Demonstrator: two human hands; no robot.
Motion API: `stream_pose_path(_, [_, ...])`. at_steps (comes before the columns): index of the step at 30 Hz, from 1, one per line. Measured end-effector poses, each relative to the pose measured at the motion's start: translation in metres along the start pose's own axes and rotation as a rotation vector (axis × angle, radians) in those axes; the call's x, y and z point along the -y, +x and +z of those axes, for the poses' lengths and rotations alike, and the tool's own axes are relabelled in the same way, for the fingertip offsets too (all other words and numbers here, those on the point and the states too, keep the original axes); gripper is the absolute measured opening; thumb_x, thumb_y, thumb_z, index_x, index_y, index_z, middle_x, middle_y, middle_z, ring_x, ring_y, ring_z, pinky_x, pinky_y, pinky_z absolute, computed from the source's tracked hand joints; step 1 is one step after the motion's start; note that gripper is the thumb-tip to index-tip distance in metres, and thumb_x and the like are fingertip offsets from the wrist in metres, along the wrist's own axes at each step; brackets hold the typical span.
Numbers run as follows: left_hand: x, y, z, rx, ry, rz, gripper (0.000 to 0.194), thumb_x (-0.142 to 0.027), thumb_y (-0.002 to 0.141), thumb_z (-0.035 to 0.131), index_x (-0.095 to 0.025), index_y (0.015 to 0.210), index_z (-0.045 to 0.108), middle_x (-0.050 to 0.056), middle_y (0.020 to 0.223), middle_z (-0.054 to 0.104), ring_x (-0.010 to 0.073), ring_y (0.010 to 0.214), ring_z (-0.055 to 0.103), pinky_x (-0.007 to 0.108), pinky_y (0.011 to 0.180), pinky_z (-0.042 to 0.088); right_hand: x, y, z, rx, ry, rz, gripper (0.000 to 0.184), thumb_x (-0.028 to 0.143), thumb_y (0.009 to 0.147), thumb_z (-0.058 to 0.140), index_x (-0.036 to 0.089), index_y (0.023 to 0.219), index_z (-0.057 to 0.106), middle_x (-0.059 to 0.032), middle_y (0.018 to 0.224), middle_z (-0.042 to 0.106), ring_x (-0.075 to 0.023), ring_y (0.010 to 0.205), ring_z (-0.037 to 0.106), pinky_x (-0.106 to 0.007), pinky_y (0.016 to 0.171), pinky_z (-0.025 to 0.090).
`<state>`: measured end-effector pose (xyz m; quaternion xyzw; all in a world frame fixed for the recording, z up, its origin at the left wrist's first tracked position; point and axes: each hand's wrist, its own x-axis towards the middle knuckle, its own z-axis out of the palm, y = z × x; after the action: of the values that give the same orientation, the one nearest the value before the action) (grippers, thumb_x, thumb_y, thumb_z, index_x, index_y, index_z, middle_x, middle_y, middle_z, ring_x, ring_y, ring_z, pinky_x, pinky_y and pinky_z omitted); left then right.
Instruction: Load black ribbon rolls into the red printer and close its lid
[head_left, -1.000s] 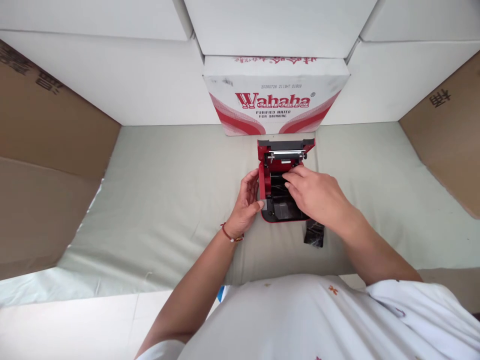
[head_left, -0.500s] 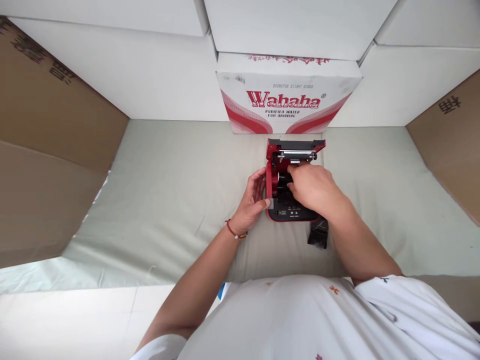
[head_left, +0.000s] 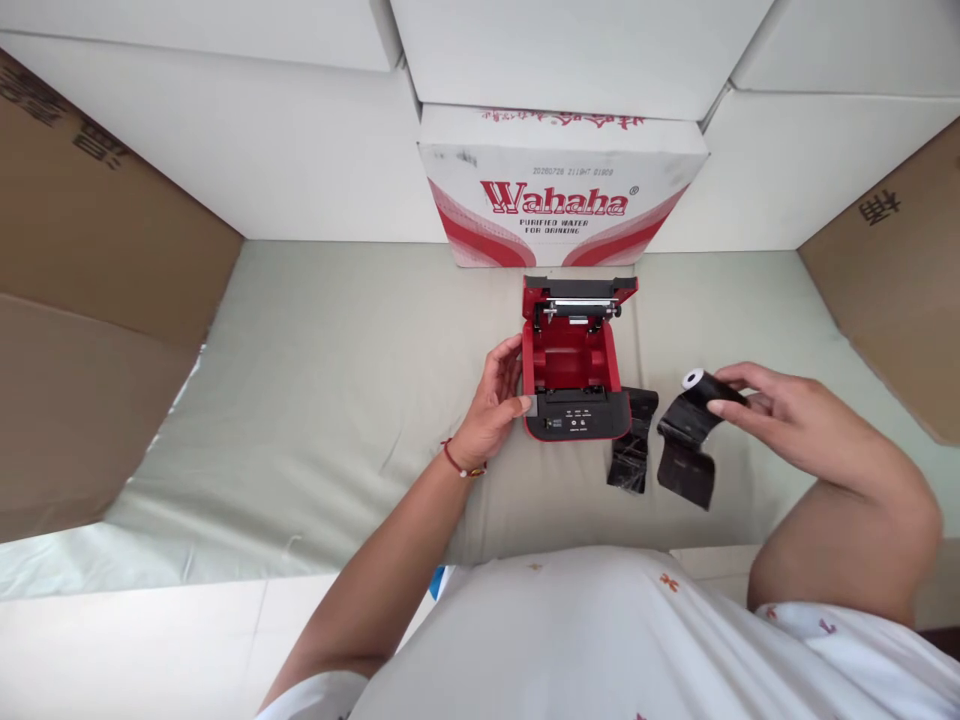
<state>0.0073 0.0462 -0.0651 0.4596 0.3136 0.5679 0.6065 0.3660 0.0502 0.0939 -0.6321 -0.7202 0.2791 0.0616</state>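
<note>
A small red and black receipt printer (head_left: pixel 576 415) stands on the cloth with its lid (head_left: pixel 580 290) raised and its red paper bay (head_left: pixel 564 365) bare inside. My left hand (head_left: pixel 501 398) grips the printer's left side, thumb on the grey tab at the front corner and fingers along the outer wall. To the right of the printer, my right hand (head_left: pixel 780 410) pinches a roll of black paper (head_left: pixel 724 388) with a white core. A loose strip of that paper (head_left: pixel 686 470) hangs down from the roll. Beside the printer lies a crumpled black strip (head_left: pixel 632 450).
A white and red Wahaha water carton (head_left: pixel 562 200) stands just behind the printer, against stacked white boxes (head_left: pixel 585 50). Brown cardboard boxes flank the surface at left (head_left: pixel 97 300) and right (head_left: pixel 892 290). A pale green cloth (head_left: pixel 360 400) covers the table.
My right hand has come out of the printer's bay and moved right, bringing the paper roll with it. My left hand still holds the printer.
</note>
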Motion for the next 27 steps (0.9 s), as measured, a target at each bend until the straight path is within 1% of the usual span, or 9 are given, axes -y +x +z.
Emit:
stream_pose_path(4, [-0.002,0.0,0.001,-0.008,-0.013,-0.017,0.081,-0.054,0.082,0.089,-0.039,0.152,0.05,0.005,0.171,0.043,0.029,0.161,0.04,0.05,0.134,0.034,-0.02,0.012,0.026,0.012,-0.155,-0.018,0.042,0.055,0.093,0.056,0.021,0.11,0.075,-0.0085,0.09,0.077,-0.0237,0.066,0.067,-0.04,0.064,0.054])
stream_pose_path(8, [-0.005,0.0,0.001,0.0,-0.035,-0.014,0.079,-0.052,0.082,0.089,-0.039,0.151,0.052,0.004,0.172,0.042,0.0291,0.163,0.036,0.05,0.136,0.031,-0.009,0.027,0.053,0.023,-0.183,-0.11,0.044,0.042,0.1,0.052,0.018,0.131,0.073,-0.0145,0.132,0.074,-0.0279,0.109,0.073,-0.043,0.096,0.057])
stream_pose_path(10, [-0.005,0.0,0.002,-0.005,-0.046,-0.017,0.079,-0.052,0.083,0.088,-0.038,0.151,0.052,0.004,0.172,0.042,0.0298,0.163,0.035,0.05,0.136,0.03,-0.001,0.035,0.065,0.091,-0.215,-0.108,0.042,0.035,0.099,0.054,0.018,0.133,0.072,-0.0155,0.136,0.072,-0.0301,0.115,0.072,-0.043,0.099,0.055])
stream_pose_path(13, [-0.004,-0.001,0.002,-0.011,-0.069,-0.021,0.078,-0.051,0.082,0.089,-0.038,0.15,0.053,0.004,0.171,0.043,0.03,0.163,0.034,0.049,0.137,0.028,0.008,0.043,0.074,0.15,-0.25,-0.101,0.04,0.029,0.096,0.059,0.017,0.13,0.074,-0.0176,0.129,0.073,-0.0309,0.105,0.073,-0.041,0.089,0.056])
stream_pose_path(16, [-0.002,-0.001,0.002,-0.009,-0.086,-0.032,0.08,-0.051,0.081,0.09,-0.038,0.15,0.053,0.003,0.171,0.043,0.0304,0.163,0.034,0.051,0.138,0.027,0.014,0.037,0.059,0.294,-0.188,-0.216,0.034,0.033,0.097,0.062,0.02,0.125,0.077,-0.0123,0.118,0.075,-0.0256,0.1,0.074,-0.036,0.091,0.057])
stream_pose_path(19, [-0.001,0.0,0.002,-0.008,-0.091,-0.035,0.081,-0.05,0.08,0.091,-0.038,0.15,0.053,0.004,0.17,0.043,0.0313,0.163,0.034,0.053,0.138,0.026,0.019,0.022,0.023,0.464,0.03,-0.378,0.036,0.047,0.101,0.062,0.026,0.125,0.079,-0.0096,0.119,0.073,-0.0218,0.1,0.072,-0.032,0.087,0.059])
stream_pose_path(21, [-0.001,0.0,0.002,-0.01,-0.089,-0.029,0.081,-0.05,0.08,0.091,-0.038,0.15,0.053,0.004,0.17,0.043,0.0314,0.163,0.034,0.053,0.137,0.027,0.024,0.015,-0.001,0.506,0.127,-0.423,0.038,0.051,0.101,0.065,0.03,0.13,0.079,-0.0098,0.12,0.071,-0.0205,0.099,0.071,-0.029,0.078,0.058])
stream_pose_path(24, [-0.002,0.0,0.002,-0.008,-0.065,-0.025,0.081,-0.05,0.081,0.09,-0.037,0.15,0.051,0.005,0.171,0.043,0.0317,0.163,0.035,0.054,0.137,0.027,0.04,0.018,-0.016,0.433,0.167,-0.454,0.039,0.05,0.098,0.072,0.033,0.131,0.08,-0.0073,0.104,0.068,-0.0162,0.084,0.066,-0.025,0.066,0.053])
stream_pose_path(27, [-0.002,0.0,0.001,-0.004,-0.047,-0.019,0.08,-0.051,0.081,0.089,-0.037,0.151,0.051,0.005,0.171,0.043,0.0314,0.163,0.035,0.054,0.137,0.028,0.063,0.037,0.0,0.222,0.183,-0.44,0.043,0.052,0.093,0.076,0.028,0.128,0.082,-0.0017,0.083,0.061,-0.0129,0.066,0.055,-0.026,0.06,0.047])
